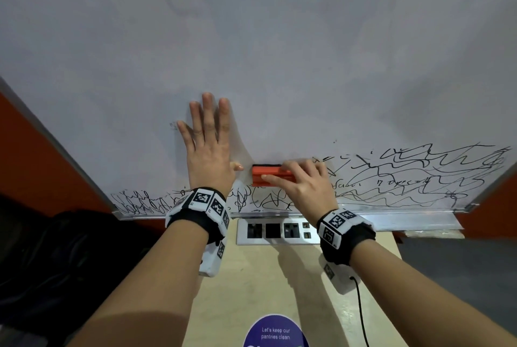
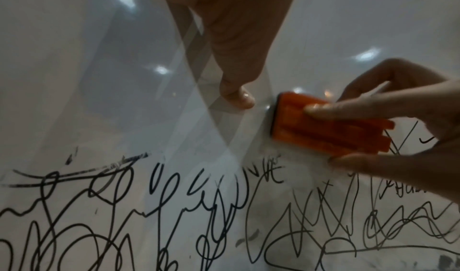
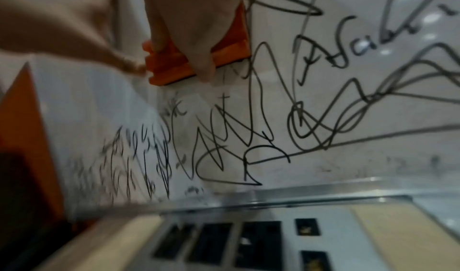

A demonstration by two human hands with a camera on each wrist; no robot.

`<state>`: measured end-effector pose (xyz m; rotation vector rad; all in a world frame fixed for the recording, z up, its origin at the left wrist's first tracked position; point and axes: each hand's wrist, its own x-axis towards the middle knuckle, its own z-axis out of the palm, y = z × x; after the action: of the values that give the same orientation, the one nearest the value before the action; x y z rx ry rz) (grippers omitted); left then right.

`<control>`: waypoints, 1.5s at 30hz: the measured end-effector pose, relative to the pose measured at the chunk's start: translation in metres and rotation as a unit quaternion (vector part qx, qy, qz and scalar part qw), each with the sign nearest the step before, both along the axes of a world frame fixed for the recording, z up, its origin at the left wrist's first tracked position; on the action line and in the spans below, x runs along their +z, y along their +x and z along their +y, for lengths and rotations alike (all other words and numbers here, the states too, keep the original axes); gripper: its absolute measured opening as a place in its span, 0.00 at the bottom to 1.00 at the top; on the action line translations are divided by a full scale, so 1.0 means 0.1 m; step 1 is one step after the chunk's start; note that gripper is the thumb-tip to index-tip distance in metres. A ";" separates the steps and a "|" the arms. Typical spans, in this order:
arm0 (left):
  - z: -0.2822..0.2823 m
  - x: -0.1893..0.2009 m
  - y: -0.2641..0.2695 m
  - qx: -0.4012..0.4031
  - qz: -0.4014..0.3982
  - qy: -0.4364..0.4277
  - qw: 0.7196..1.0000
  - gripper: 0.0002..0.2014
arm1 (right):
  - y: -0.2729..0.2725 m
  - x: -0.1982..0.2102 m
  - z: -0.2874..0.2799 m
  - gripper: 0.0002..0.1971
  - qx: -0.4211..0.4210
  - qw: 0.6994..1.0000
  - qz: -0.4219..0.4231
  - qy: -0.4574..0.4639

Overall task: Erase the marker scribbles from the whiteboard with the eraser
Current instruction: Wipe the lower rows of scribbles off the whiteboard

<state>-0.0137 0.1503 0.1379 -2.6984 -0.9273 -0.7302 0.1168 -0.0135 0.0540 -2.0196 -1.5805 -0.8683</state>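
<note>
One whiteboard filled most of the head view, its upper part wiped to a grey-white and its lower band crossed by black marker scribbles that ran from the left corner to the right edge, thicker on the right side. Orange wall showed at both sides of the board's metal frame, and a metal tray ran along its bottom edge. Below stood one pale counter with a silver socket panel set into it, showing three dark outlets and two small switches; a round purple sticker reading "Let's keep our pantries clean" lay at the near edge, and a dark bag-like shape sat to the left, too dim to name. Two hands were at the board, each wrist wearing a black band with printed square markers. The left hand lay flat against the cleaned surface, fingers straight and spread, thumb pointing toward the eraser but apart from it; this grip held nothing. The right hand covered the right part of the one orange eraser, its grip closed around it with fingers over the top and thumb along the near side. The eraser was pressed to the board just above the lower scribbles, between the two hands.
</note>
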 end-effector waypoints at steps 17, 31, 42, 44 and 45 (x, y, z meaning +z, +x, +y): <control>-0.01 -0.05 0.01 0.011 0.001 0.000 1.000 0.80 | 0.24 -0.34 -0.67 0.32 -0.132 0.967 0.156 0.155; -0.02 -0.06 0.02 0.014 -0.007 0.005 1.000 0.80 | 0.46 -0.21 -0.43 0.33 -0.013 0.996 -0.092 -0.012; 0.01 -0.10 0.00 -0.006 -0.014 0.009 1.000 0.78 | 0.43 -0.02 -0.43 0.34 -0.038 0.996 -0.078 -0.010; 0.00 -0.09 -0.01 -0.005 -0.009 0.007 1.000 0.78 | 0.39 -0.22 -0.49 0.37 0.001 0.990 -0.093 -0.111; 0.00 -0.09 -0.01 -0.007 -0.007 0.005 1.000 0.78 | 0.37 -0.26 -0.53 0.38 0.003 0.986 -0.091 -0.140</control>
<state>-0.0148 0.1507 0.1287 -2.6972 -0.9067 -0.7557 0.1539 -0.0663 0.0280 -2.1741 -1.9011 -0.8909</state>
